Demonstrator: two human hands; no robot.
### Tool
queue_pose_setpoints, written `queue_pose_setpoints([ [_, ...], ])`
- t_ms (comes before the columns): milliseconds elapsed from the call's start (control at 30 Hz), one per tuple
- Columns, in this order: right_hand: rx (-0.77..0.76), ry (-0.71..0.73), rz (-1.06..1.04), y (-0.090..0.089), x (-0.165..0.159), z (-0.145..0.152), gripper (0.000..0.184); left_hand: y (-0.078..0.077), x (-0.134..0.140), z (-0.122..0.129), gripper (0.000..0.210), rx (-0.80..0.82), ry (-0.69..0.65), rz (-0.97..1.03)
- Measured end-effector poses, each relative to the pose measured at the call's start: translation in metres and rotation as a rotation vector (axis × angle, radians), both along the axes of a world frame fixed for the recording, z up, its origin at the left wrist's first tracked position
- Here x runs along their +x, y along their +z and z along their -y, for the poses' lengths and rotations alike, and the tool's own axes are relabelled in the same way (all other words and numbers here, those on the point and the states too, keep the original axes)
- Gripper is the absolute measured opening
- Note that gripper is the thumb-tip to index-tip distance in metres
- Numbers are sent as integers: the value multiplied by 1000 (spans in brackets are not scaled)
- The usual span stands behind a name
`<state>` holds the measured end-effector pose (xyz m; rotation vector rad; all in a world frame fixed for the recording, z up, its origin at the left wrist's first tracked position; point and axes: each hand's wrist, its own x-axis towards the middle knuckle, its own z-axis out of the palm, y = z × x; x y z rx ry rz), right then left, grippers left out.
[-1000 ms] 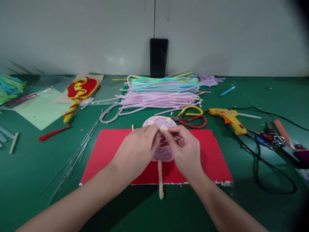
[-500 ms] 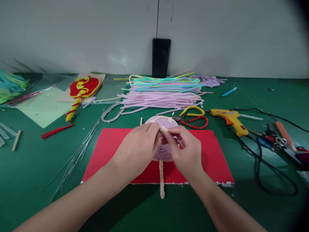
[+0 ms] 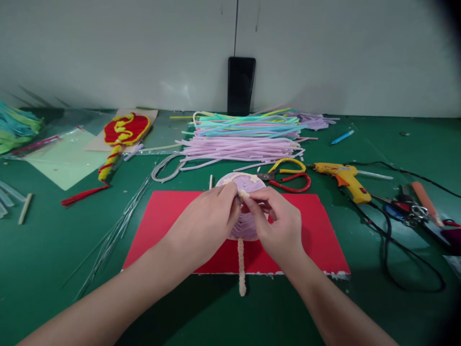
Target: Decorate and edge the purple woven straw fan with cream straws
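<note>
At nine o'clock of the green table lie clear glue sticks, with a pale green sheet beyond them. At ten o'clock rests a red-and-yellow pipe-cleaner fan on brown card, its twisted handle ending in a red tassel. A sheaf of thin wires runs from there toward seven o'clock.

In the middle lies a red sheet. On it sits a lilac pipe-cleaner fan with a cream twisted handle pointing to six o'clock, past the sheet's near edge. The left hand pinches the fan's upper middle with fingertips closed on a small cream piece; the right hand meets it there, thumb and forefinger closed on the same cream piece.

At twelve o'clock a stack of pastel pipe cleaners lies before a black phone leaning on the wall. At one o'clock, just beyond the fan, are yellow-and-red-handled pliers. Toward two o'clock sit a blue pen and a yellow glue gun with its black cord. At three o'clock lie assorted tools.
</note>
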<state>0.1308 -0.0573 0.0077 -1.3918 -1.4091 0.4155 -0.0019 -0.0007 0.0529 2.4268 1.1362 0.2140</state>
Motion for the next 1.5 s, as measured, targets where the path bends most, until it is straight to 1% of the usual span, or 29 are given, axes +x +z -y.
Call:
queue_pose_setpoints([
  [100, 24, 7, 35, 0, 0, 0, 10, 2, 1, 1, 18, -110, 54, 27],
  [200, 47, 13, 54, 1, 0, 0, 11, 3, 2, 3, 19, -184, 87, 80],
  [367, 105, 0, 103, 1, -2, -1, 14, 4, 2, 4, 18, -262, 139, 185],
  [600, 193, -8, 173, -4, -5, -2, 18, 1, 3, 3, 19, -333, 185, 307],
  [667, 148, -8, 113, -3, -4, -2, 15, 2, 2, 2, 21, -346, 157, 320],
  [733, 20, -2, -63, -2, 0, -3, 9, 4, -1, 0, 24, -356, 105, 268],
  [767, -63, 15, -188, -1, 3, -4, 4, 5, -3, -2, 24, -334, 84, 212],
  [800, -143, 38, -326, 0, 6, -5, 3, 6, -5, -4, 25, -279, 61, 149],
  [833, -211, 68, -460, 1, 10, -7, 6, 6, -6, -6, 24, -188, 31, 84],
  [900, -285, 127, -678, 4, 18, -9, 10, 6, -9, -11, 21, 64, -75, 5],
  [967, -345, 211, -802, 8, 25, -10, 11, 5, -10, -14, 20, 250, -216, -31],
  [1000, -386, 264, -836, 9, 27, -10, 11, 4, -10, -14, 20, 292, -281, -46],
  [1067, -468, 361, -872, 13, 29, -8, 11, 3, -9, -14, 20, 320, -366, -75],
  [1100, -496, 386, -884, 15, 30, -8, 11, 2, -9, -14, 20, 324, -393, -84],
  [1233, -545, 404, -916, 18, 31, -6, 13, 2, -10, -13, 21, 336, -446, -61],
  [1500, -659, 504, -959, 13, 39, -5, 11, 10, -13, -14, 26, 411, -569, -74],
])
